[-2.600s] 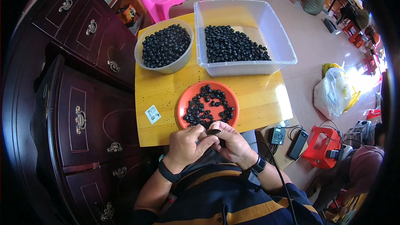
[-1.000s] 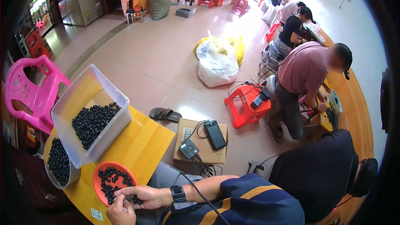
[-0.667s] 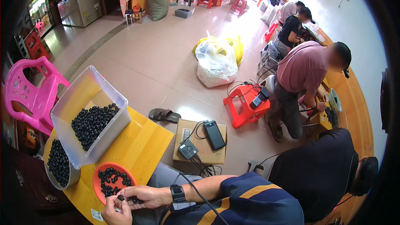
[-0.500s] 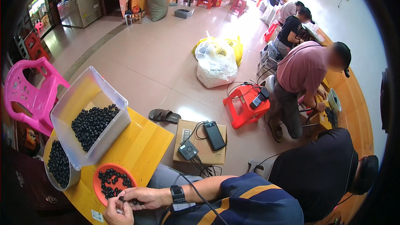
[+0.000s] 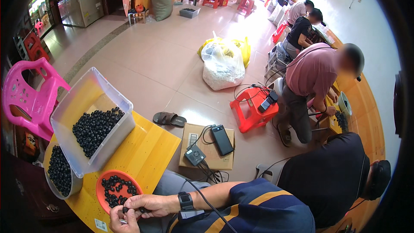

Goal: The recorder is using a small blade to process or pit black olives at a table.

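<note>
My right hand (image 5: 151, 205), with a dark watch on its wrist, is closed, its fingertips meeting those of my left hand (image 5: 117, 222). Between the fingertips sits a small black round piece (image 5: 125, 209), glossy and bead-like. Another dark piece (image 5: 143, 210) shows under the fingers of my right hand. A short pale thing (image 5: 123, 221), too small to make out, lies at the fingers of my closed left hand. Just beyond the hands, an orange-red bowl (image 5: 100, 192) holds many similar black pieces, spread over its bottom.
On the yellow table (image 5: 151, 140) stand a clear plastic bin (image 5: 110, 144) and a round tub (image 5: 76, 185), both with black pieces. Beyond are a carton (image 5: 189, 136) with a power bank (image 5: 222, 140), and a red stool (image 5: 248, 121). Several people work on the right; a dark-shirted person (image 5: 327, 172) is closest.
The black piece between my fingertips shows more fully now, and my fingers have shifted slightly around it. Both hands stay by the bowl. The view has moved very little.
</note>
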The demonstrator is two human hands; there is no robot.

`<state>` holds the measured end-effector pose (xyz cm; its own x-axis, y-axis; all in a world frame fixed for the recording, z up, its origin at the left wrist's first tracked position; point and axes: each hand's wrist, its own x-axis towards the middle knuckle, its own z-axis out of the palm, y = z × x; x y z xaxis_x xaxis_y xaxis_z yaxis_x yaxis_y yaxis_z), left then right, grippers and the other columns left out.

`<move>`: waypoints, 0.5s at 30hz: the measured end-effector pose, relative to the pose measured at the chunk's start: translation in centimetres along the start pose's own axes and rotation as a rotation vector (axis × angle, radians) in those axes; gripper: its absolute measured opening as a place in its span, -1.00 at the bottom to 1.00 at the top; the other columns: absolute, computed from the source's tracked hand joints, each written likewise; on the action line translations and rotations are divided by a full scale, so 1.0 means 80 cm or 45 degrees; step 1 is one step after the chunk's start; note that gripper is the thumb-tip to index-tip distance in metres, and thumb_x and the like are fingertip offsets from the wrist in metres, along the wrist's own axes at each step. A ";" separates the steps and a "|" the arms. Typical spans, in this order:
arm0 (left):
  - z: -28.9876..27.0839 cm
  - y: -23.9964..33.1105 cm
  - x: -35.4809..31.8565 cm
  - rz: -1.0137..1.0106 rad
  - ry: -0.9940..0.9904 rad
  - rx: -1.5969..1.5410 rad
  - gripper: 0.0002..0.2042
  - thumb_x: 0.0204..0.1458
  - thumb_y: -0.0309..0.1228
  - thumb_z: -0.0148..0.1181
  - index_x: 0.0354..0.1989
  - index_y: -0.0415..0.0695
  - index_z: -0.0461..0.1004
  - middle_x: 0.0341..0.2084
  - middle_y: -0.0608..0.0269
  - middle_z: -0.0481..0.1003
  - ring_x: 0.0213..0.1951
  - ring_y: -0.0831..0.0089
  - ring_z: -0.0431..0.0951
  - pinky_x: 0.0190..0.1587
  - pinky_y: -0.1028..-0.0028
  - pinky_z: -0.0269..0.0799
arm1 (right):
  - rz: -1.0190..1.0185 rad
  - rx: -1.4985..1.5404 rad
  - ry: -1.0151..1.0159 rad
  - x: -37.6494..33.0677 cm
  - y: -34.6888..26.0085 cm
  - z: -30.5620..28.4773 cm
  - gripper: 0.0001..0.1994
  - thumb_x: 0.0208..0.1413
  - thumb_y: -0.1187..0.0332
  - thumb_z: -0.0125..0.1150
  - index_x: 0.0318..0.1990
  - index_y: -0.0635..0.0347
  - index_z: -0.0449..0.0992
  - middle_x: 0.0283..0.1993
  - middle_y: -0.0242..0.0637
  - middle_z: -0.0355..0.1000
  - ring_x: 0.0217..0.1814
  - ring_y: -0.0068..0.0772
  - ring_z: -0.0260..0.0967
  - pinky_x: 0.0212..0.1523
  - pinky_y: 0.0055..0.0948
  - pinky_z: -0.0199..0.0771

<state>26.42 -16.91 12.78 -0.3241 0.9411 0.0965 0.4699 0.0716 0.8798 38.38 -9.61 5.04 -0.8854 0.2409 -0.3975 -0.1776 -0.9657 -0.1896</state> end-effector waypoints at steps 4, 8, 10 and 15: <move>-0.001 0.003 0.001 0.094 0.032 0.114 -0.84 0.08 -0.53 0.32 -0.19 -0.25 0.53 -0.49 0.37 0.48 -0.50 0.60 0.42 -0.43 0.60 0.38 | -0.032 -0.049 -0.104 0.011 0.000 -0.006 -0.89 0.31 0.12 0.13 -0.19 -0.16 0.44 -0.35 -0.72 0.45 -0.50 -0.90 0.27 -0.56 -0.85 0.19; -0.003 -0.010 -0.002 0.053 0.062 0.101 -0.87 0.10 -0.53 0.30 -0.20 -0.27 0.54 -0.50 0.38 0.47 -0.50 0.63 0.40 -0.45 0.60 0.36 | -0.148 -0.144 -0.151 0.017 0.001 -0.007 -0.88 0.31 0.12 0.12 -0.22 -0.16 0.46 -0.43 -0.73 0.43 -0.54 -0.90 0.24 -0.60 -0.82 0.17; -0.006 -0.020 -0.006 0.048 0.091 0.090 -0.87 0.11 -0.53 0.29 -0.21 -0.28 0.54 -0.51 0.37 0.46 -0.51 0.62 0.40 -0.46 0.60 0.36 | -0.119 -0.137 -0.100 0.016 0.003 0.000 -0.90 0.31 0.17 0.11 -0.23 -0.12 0.45 -0.46 -0.71 0.42 -0.54 -0.90 0.28 -0.63 -0.83 0.15; -0.007 -0.049 -0.010 0.150 0.143 0.154 -0.86 0.08 -0.54 0.33 -0.22 -0.31 0.55 -0.54 0.33 0.51 -0.56 0.60 0.43 -0.52 0.56 0.38 | -0.109 -0.105 -0.113 0.021 0.007 -0.003 -0.91 0.32 0.20 0.13 -0.21 -0.08 0.45 -0.41 -0.67 0.44 -0.53 -0.88 0.25 -0.58 -0.85 0.18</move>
<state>24.36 -18.15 9.53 -0.3475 0.9028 0.2532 0.6032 0.0085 0.7975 36.93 -9.73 4.05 -0.9037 0.3088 -0.2967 -0.2212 -0.9298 -0.2941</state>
